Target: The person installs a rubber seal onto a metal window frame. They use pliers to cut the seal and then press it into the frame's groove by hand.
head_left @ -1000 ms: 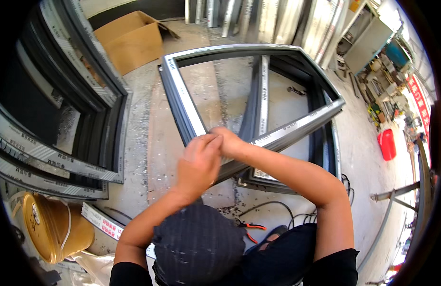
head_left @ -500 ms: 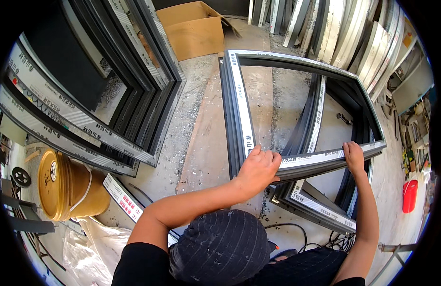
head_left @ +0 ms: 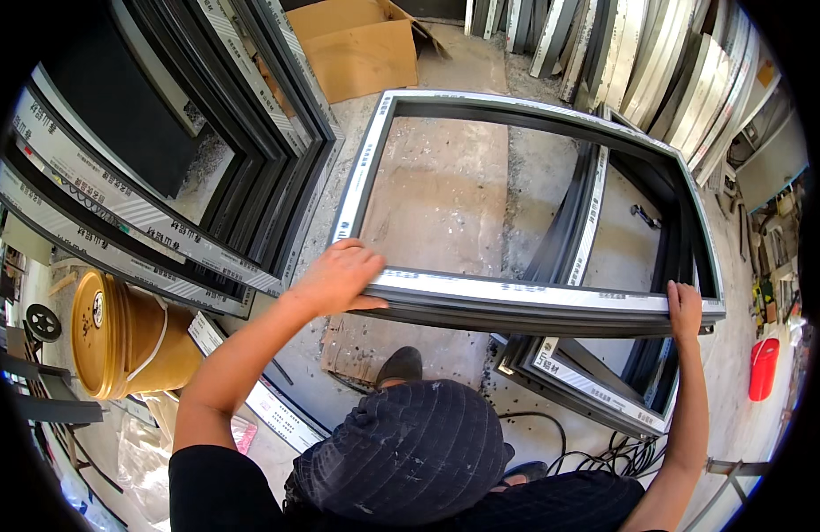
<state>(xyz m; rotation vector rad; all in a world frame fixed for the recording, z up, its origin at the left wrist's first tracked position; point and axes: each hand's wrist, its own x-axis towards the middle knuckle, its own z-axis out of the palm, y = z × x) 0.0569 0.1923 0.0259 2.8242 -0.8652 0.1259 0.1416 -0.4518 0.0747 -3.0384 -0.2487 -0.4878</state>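
Observation:
Between my two hands is a rectangular dark window frame (head_left: 525,290) with printed white film along its bars. My left hand (head_left: 339,277) is closed round its near left corner. On the near bar's right end, my right hand (head_left: 684,309) has its fingers wrapped over the edge. The frame lies tilted above another dark frame (head_left: 600,388), which shows through its opening and below its near bar. Part of that lower frame is hidden by the one I hold.
Several dark frames (head_left: 192,244) stand together at the left, beside a yellow bucket (head_left: 139,337). A cardboard box (head_left: 361,58) sits at the back. Long wrapped profiles (head_left: 649,66) lean at the back right. Black cables (head_left: 609,457) and a red container (head_left: 764,368) are at the right.
The held frame's left side has swung left, and its near bar has come closer to me. My left hand has travelled left with the corner; my right has shifted slightly right and nearer.

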